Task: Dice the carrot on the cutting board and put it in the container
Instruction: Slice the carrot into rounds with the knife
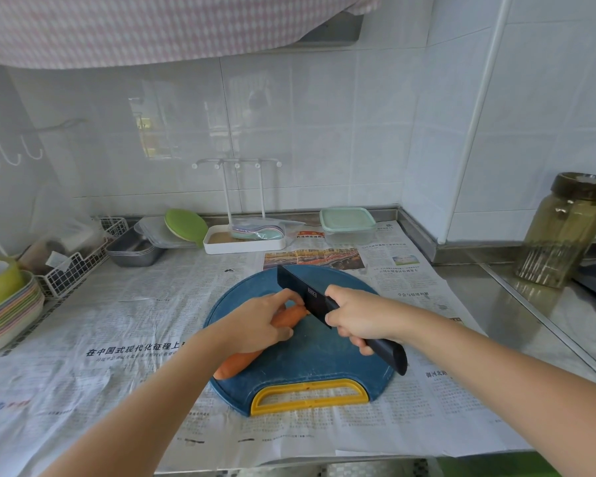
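Newspaper (117, 339) covers the steel desk (496, 304) from its near edge. Its large headline to the left of the board reads "在中国式现代化征程上", with the rest hidden behind the left forearm. The finer print is too small to read.

On the paper lies the round blue cutting board (310, 359), its yellow handle (307, 395) turned to the near side. The carrot (236, 364) lies slantwise on the board, thick end near and left, thin end far and right. It looks whole, and no diced pieces show.

The left hand (258, 321) lies over the carrot's middle, its grip curled down on it, fingertips close to the thin end. The right hand (355, 315) has its grip clamped round the handle of a black knife (300, 287). The blade stands just right of the left fingertips, at the carrot's tip. A small mark on the blade cannot be read.

The work seems to be at its first cut. The next move calls for a straight downward press with the left fingertips tucked back from the edge. Lengthwise strips and crosscuts would follow.

Far off, by the tiled wall, the clear container (347, 225) stands with its pale green lid on. It must be opened before any dice go in.
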`<action>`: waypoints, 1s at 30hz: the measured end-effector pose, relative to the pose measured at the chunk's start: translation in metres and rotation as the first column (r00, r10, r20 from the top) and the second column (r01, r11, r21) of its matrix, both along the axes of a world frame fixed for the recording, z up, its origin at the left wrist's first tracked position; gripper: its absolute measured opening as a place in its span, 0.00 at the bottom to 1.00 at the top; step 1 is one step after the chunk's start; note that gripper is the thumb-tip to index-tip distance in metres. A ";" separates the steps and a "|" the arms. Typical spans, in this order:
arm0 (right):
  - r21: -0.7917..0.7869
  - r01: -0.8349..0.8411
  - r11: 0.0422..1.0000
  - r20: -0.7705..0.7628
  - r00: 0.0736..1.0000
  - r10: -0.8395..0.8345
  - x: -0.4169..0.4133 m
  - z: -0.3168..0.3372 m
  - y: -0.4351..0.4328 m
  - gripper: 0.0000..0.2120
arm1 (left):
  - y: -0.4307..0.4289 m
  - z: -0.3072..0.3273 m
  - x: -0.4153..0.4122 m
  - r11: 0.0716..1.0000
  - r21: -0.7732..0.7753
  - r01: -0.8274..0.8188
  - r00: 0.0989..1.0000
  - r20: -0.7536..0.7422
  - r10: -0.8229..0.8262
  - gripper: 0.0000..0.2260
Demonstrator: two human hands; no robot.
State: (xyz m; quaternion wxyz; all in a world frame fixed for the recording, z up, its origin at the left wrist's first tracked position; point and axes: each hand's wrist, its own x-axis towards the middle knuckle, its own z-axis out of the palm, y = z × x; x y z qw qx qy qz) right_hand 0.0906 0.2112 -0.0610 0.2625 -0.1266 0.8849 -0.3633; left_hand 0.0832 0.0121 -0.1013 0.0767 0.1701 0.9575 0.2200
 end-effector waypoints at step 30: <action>-0.042 -0.020 0.999 -0.093 0.996 0.016 -0.002 -0.008 0.002 0.05 | -0.002 -0.002 -0.002 0.999 0.033 -0.023 1.000 0.017 0.022 0.20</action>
